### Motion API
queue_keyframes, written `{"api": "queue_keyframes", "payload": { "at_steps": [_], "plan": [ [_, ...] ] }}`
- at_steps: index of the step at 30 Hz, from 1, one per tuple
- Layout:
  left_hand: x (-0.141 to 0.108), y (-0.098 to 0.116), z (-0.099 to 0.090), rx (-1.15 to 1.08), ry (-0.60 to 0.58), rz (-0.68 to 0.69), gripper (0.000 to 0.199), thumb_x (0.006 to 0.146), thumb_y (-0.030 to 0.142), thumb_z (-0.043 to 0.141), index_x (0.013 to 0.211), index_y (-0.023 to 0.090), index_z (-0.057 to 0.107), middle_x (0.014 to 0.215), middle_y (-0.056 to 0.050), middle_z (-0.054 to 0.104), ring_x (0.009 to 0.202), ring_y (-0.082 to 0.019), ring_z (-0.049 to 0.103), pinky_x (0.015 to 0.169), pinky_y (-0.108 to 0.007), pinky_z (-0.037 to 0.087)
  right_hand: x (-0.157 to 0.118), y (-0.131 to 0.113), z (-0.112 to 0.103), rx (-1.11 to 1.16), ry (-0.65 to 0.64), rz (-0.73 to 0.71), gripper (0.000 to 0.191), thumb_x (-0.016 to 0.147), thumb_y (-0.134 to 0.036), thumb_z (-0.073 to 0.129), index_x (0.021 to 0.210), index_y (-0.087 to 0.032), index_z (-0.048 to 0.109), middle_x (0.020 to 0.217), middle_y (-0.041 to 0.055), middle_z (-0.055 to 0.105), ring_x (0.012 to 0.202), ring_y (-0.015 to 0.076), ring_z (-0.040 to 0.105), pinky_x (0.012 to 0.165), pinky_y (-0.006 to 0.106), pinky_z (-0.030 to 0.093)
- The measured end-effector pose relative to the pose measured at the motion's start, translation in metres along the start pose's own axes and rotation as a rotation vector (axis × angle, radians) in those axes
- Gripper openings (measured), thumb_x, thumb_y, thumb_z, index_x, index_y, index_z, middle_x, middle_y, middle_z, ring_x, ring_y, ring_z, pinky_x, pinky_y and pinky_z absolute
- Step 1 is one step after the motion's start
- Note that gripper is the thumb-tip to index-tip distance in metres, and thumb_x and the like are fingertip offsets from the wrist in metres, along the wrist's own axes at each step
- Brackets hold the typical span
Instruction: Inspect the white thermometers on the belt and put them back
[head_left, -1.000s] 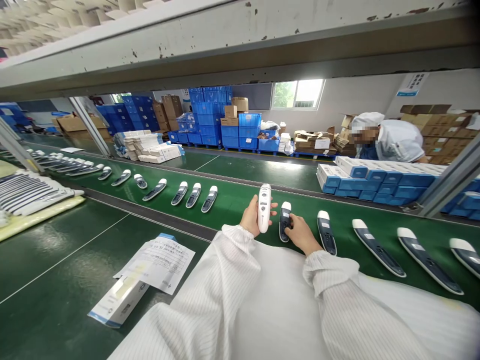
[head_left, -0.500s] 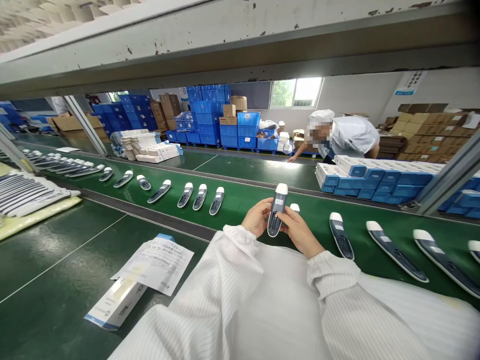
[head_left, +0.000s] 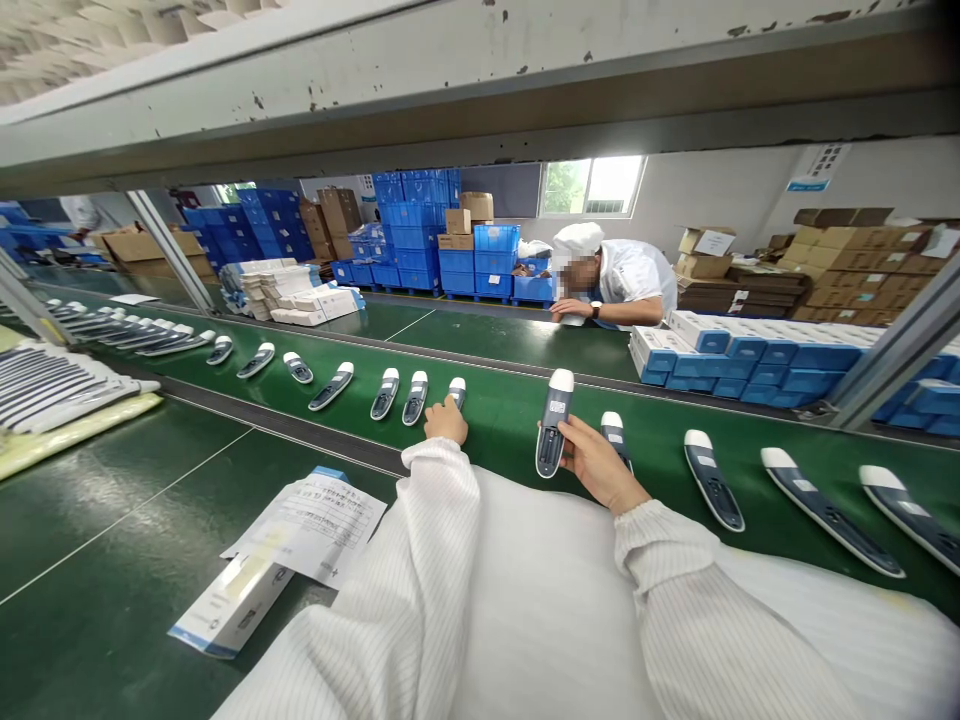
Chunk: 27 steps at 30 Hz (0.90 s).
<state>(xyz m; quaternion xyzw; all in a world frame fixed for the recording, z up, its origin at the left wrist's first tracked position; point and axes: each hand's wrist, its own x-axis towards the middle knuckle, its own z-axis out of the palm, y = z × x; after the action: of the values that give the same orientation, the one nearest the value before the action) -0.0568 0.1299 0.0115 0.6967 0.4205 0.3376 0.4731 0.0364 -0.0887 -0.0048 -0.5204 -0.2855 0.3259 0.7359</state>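
In my right hand [head_left: 598,462] is a dark grey device with a white cap [head_left: 556,425], held upright with its open battery recess facing me. My left hand [head_left: 448,420] is over the belt at another such device [head_left: 457,388], covering its lower part; its fingers are bent, and whether they grip it is hidden. Two more devices [head_left: 415,398] lie just left of that hand. Behind my right hand a further device [head_left: 613,435] rests on the green belt [head_left: 502,425].
More devices lie along the belt on both sides. A white box [head_left: 232,605] and a printed sheet [head_left: 319,520] are at the lower left. Blue-and-white boxes [head_left: 750,350] stand beyond the belt, near a leaning person [head_left: 634,280]. A metal beam [head_left: 450,90] crosses overhead.
My left hand has let go of the held device and moved left to another one. The devices on the belt have shifted right. The person across has moved left.
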Motion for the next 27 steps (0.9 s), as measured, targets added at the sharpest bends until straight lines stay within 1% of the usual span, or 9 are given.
{"api": "queue_keyframes", "payload": {
  "at_steps": [2, 5, 8, 11, 13, 15, 20, 24, 27],
  "plan": [
    [-0.001, 0.003, 0.004, -0.106, -0.075, -0.023, 0.031, 0.068, 0.005, 0.057, 0.096, 0.016, 0.054, 0.124, -0.02, 0.052, 0.133, -0.034, 0.031, 0.094, -0.039, 0.037, 0.001, 0.002, -0.002, -0.029, -0.01, -0.008, 0.031, 0.074, -0.042, 0.062, 0.1, -0.025, 0.062, 0.107, 0.0031, 0.066, 0.086, 0.0166, 0.06, 0.062, 0.025, 0.046],
    [-0.011, 0.012, 0.011, -0.304, -0.226, -0.045, 0.021, 0.077, 0.014, 0.048, 0.096, 0.016, 0.056, 0.107, -0.014, 0.062, 0.105, -0.024, 0.058, 0.072, -0.029, 0.047, 0.003, 0.006, -0.004, -0.051, -0.019, -0.029, 0.034, 0.069, -0.038, 0.068, 0.1, -0.025, 0.062, 0.106, 0.0021, 0.065, 0.09, 0.0166, 0.059, 0.067, 0.026, 0.047],
    [-0.028, 0.022, 0.021, -0.691, -0.445, -0.092, 0.021, 0.078, 0.015, 0.042, 0.093, 0.014, 0.057, 0.097, -0.011, 0.065, 0.078, -0.017, 0.062, 0.055, -0.023, 0.045, 0.004, 0.007, -0.004, -0.037, 0.024, -0.027, 0.034, 0.068, -0.035, 0.068, 0.1, -0.026, 0.063, 0.109, 0.0008, 0.065, 0.088, 0.0156, 0.059, 0.064, 0.024, 0.046],
    [-0.044, 0.026, 0.033, -0.997, -0.638, -0.218, 0.017, 0.079, 0.016, 0.046, 0.093, 0.014, 0.055, 0.089, -0.008, 0.065, 0.066, -0.014, 0.06, 0.043, -0.02, 0.038, 0.006, 0.007, -0.004, -0.031, 0.085, -0.016, 0.035, 0.067, -0.031, 0.066, 0.101, -0.026, 0.062, 0.11, 0.0005, 0.065, 0.08, 0.0135, 0.058, 0.055, 0.021, 0.042],
    [-0.052, 0.028, 0.041, -0.991, -0.671, -0.27, 0.015, 0.084, 0.024, 0.048, 0.094, 0.015, 0.055, 0.085, -0.007, 0.065, 0.061, -0.013, 0.059, 0.039, -0.018, 0.035, 0.006, 0.007, -0.004, -0.044, 0.099, -0.023, 0.035, 0.066, -0.028, 0.064, 0.101, -0.025, 0.061, 0.104, 0.0004, 0.066, 0.07, 0.0112, 0.055, 0.049, 0.019, 0.036],
    [-0.057, 0.029, 0.046, -0.959, -0.678, -0.277, 0.023, 0.089, 0.036, 0.047, 0.096, 0.016, 0.056, 0.082, -0.006, 0.065, 0.058, -0.012, 0.059, 0.037, -0.018, 0.034, 0.007, 0.008, -0.005, -0.065, 0.094, -0.038, 0.036, 0.065, -0.026, 0.063, 0.1, -0.023, 0.059, 0.096, -0.0002, 0.065, 0.063, 0.0093, 0.051, 0.046, 0.019, 0.032],
    [-0.067, 0.033, 0.053, -0.919, -0.713, -0.275, 0.043, 0.092, 0.049, 0.037, 0.101, 0.013, 0.059, 0.082, -0.008, 0.066, 0.056, -0.013, 0.06, 0.035, -0.019, 0.037, 0.011, 0.015, -0.009, -0.195, 0.093, -0.074, 0.044, 0.064, -0.025, 0.059, 0.108, -0.022, 0.054, 0.087, -0.0007, 0.063, 0.063, 0.0116, 0.052, 0.049, 0.022, 0.036],
    [-0.072, 0.033, 0.057, -0.899, -0.72, -0.275, 0.045, 0.094, 0.047, 0.034, 0.103, 0.011, 0.06, 0.086, -0.01, 0.067, 0.057, -0.014, 0.06, 0.036, -0.02, 0.038, 0.022, 0.028, -0.02, -0.521, 0.221, -0.142, 0.047, 0.07, -0.021, 0.052, 0.117, -0.021, 0.05, 0.089, 0.0017, 0.065, 0.072, 0.0159, 0.059, 0.061, 0.028, 0.045],
    [-0.074, 0.032, 0.059, -0.883, -0.696, -0.258, 0.045, 0.094, 0.046, 0.035, 0.104, 0.01, 0.06, 0.089, -0.012, 0.068, 0.058, -0.014, 0.061, 0.036, -0.02, 0.039, 0.028, 0.036, -0.033, -0.861, 0.326, -0.161, 0.037, 0.071, -0.013, 0.048, 0.107, -0.02, 0.056, 0.09, 0.0053, 0.065, 0.082, 0.0197, 0.061, 0.074, 0.035, 0.047]
  ]
}}
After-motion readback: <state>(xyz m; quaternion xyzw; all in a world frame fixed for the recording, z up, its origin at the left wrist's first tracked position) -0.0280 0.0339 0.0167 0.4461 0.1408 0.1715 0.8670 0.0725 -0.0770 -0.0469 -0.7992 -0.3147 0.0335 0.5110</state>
